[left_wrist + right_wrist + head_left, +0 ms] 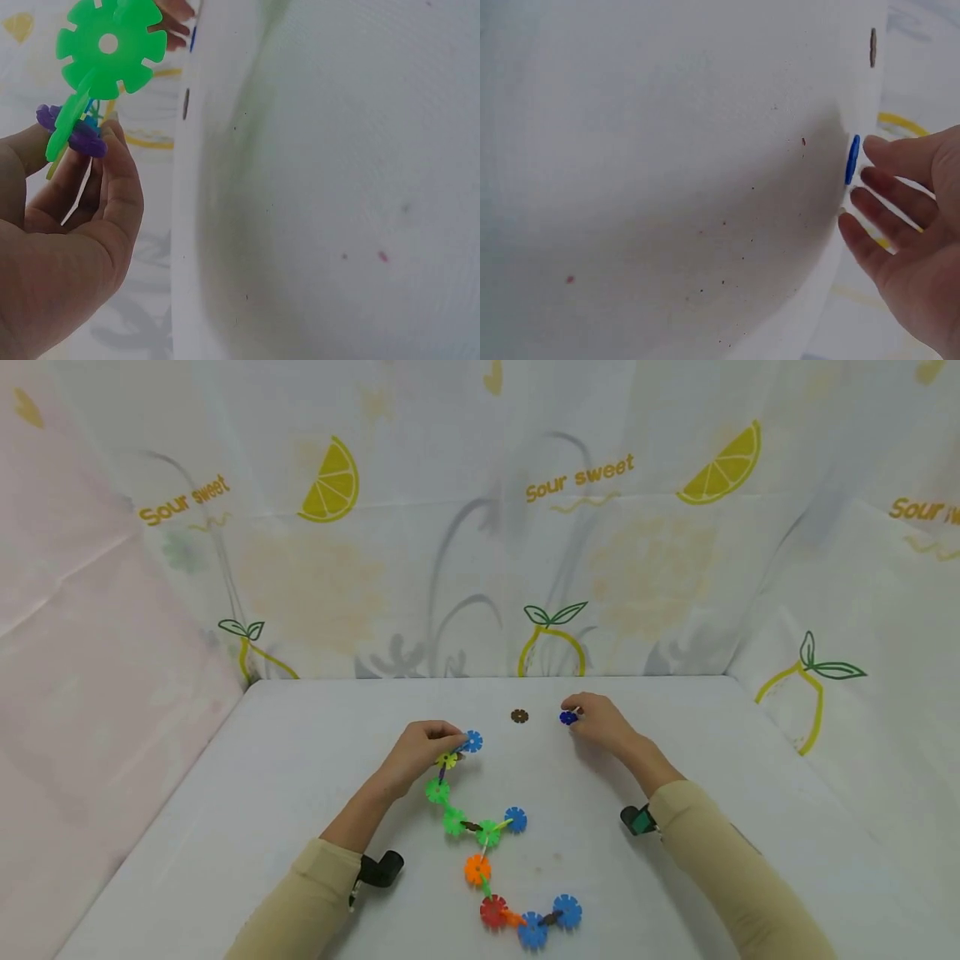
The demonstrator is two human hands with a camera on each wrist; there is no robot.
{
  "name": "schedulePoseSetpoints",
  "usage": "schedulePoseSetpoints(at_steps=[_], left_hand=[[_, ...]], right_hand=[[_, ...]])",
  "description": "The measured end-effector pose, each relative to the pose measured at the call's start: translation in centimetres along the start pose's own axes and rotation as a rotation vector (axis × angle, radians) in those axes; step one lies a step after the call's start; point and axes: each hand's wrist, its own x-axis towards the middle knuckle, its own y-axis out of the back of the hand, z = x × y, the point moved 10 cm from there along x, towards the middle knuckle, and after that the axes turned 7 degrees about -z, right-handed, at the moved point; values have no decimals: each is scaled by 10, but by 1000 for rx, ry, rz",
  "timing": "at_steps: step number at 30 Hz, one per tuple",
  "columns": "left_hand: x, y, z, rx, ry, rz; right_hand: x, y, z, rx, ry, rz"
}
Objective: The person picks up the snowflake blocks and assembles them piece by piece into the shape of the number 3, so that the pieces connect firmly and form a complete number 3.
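My left hand [422, 753] pinches the upper end of a chain of plastic snowflake discs, near a yellow disc [447, 760] and a light blue disc [472, 741]. From there the chain winds toward me through green discs [437, 791], an orange disc [477, 870] and a red disc [493, 911]. In the left wrist view, a green disc [112, 45] and a purple disc [88, 141] hang at the fingertips. At the back, my right hand [600, 724] reaches around a dark blue disc [853, 160] lying flat, thumb tip close beside it and fingers spread.
A loose brown disc [519, 716] lies on the white table [300, 827] between the hands, near the back edge. Behind the table hangs a printed cloth [450, 552] with lemon drawings. A side branch ends in a blue disc [516, 819].
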Motion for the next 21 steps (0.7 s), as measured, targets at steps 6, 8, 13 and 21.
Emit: schedulePoseSetpoints(at_steps=[6, 8, 13, 21], left_hand=[[0, 0, 1, 14, -9, -22], [0, -1, 2, 8, -11, -28], [-1, -1, 6, -7, -18, -38], [-1, -2, 8, -1, -25, -45]], right_hand=[[4, -2, -4, -17, -1, -5], [5, -2, -4, -27, -8, 2], [7, -4, -5, -106, -29, -14], [7, -7, -2, -125, -53, -60]])
